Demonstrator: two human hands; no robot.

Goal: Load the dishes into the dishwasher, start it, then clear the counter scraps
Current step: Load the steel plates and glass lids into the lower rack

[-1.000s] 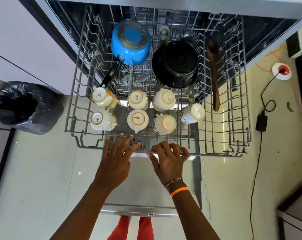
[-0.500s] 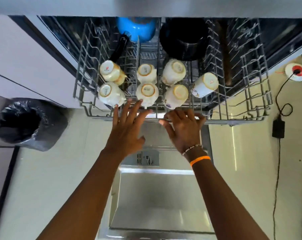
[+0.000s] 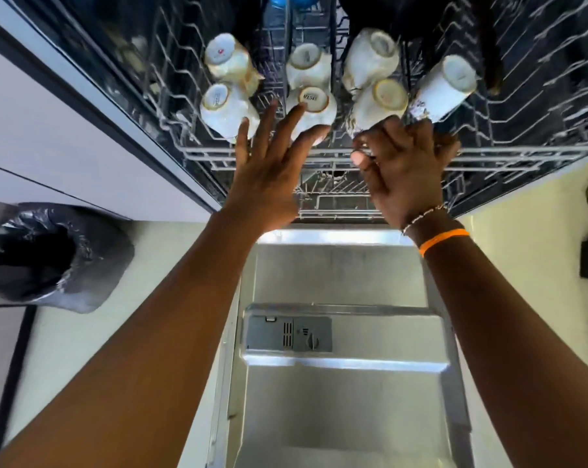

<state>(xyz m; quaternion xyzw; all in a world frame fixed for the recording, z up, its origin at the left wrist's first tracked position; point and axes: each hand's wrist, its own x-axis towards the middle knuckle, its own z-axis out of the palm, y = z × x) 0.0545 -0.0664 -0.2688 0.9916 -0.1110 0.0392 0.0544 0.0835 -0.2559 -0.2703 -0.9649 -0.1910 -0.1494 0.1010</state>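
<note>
Wire-grey steel made up the upper dishwasher rack (image 3: 522, 152), and both hands met it at its front rail. The left hand (image 3: 269, 170) lay flat with its fingers straight and spread, the grip apart and holding nothing, fingertips reaching over the rail to touch the nearest upturned cream mug (image 3: 311, 109). The right hand (image 3: 404, 170) sat just beside it on the same rail, its fingers curled over the wire, thumb toward the left hand, so that grip was clamped on the rack. A beaded bracelet and an orange wristband (image 3: 444, 239) circled the right wrist.

Beyond both grips the rack held seven cream ceramic mugs, all bottoms-up, in two rows. Past the left hand stood two mugs (image 3: 225, 106) one behind the other; between the hands' reach stood two more; past the right hand stood a pair (image 3: 380, 103) and one tilted white mug (image 3: 448, 86) leaning outward. Farther back in the rack, a blue pot (image 3: 299, 0) and dark cookware showed only at the frame's top edge, too cut off to describe.

Below the grips, the lower rack (image 3: 333, 197) showed through the gap. Nearer the person than both hands lay the open stainless dishwasher door (image 3: 346, 400), flat, with its grey detergent dispenser (image 3: 289, 334) set in the panel. Well off to the left hand's outer side stood a bin lined with a black bag (image 3: 93, 265) on the pale floor.
</note>
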